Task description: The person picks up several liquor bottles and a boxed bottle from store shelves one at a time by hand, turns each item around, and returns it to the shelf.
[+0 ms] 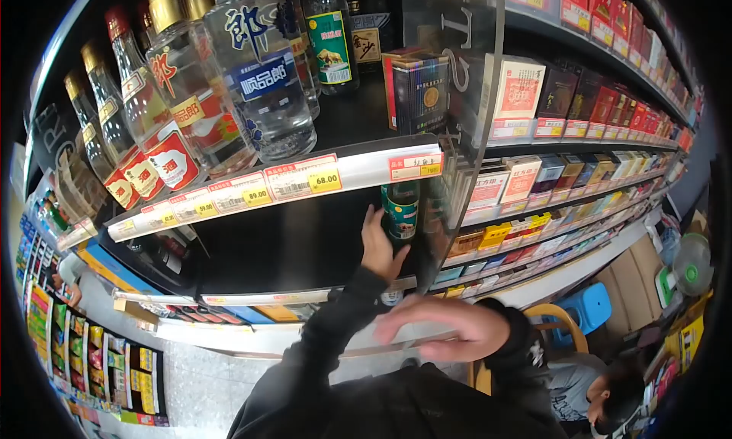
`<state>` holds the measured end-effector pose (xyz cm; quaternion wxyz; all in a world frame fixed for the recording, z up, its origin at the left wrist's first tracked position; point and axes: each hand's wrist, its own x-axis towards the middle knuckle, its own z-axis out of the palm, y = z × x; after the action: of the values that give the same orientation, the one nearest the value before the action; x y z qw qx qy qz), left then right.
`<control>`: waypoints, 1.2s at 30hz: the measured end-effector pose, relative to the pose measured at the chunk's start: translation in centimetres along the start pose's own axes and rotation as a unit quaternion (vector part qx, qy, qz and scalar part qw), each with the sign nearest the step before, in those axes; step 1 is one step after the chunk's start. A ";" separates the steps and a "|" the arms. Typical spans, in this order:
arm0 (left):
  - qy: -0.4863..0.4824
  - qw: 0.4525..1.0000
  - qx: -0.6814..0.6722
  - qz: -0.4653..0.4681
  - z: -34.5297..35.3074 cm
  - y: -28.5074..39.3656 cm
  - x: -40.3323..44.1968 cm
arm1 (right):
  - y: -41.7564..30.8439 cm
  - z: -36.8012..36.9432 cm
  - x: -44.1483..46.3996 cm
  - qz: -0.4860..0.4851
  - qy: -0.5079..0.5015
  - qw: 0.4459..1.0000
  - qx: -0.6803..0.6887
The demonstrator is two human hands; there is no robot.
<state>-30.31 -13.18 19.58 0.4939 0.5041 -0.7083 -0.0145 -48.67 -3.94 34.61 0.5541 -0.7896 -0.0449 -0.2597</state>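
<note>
My left hand (380, 246) reaches into the lower shelf bay, against the left side of a dark bottle with a green label (402, 213). Its fingers stretch upward, with the thumb apart near the bottle's lower part; the grip does not look closed. The price-tag rail above hides the bottle's top. Closer to me, my right hand (450, 328) is slightly blurred, fingers pointing left and thumb apart, with nothing in it. On the shelf above stand clear liquor bottles (263, 81), a green-labelled bottle (330, 43) and a dark box (419, 92).
A price-tag rail (297, 181) juts out above my left hand. To the right, a clear panel (473, 96) borders racks of small boxes (564, 180). A blue stool (587, 309), a wooden chair (560, 315) and a seated person (583, 393) are at lower right. Snack shelves (91, 355) stand lower left.
</note>
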 end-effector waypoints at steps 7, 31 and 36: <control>-0.413 0.813 -0.405 -0.066 -4.1 2.6 -16.4 | -10.1 -4.0 9.6 -0.105 0.202 0.956 -0.184; -0.309 0.902 -0.249 -0.170 -16.1 4.5 -23.1 | -9.8 -27.9 35.0 0.137 0.395 0.760 -0.498; -0.297 0.911 -0.247 -0.140 -16.5 4.5 -23.5 | -9.3 -26.3 32.8 0.019 0.464 0.815 -0.347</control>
<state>-21.60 14.02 14.25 0.3622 0.4325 -0.7181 -0.4076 -33.27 -31.13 64.18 0.2036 -0.7163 0.3252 -0.5829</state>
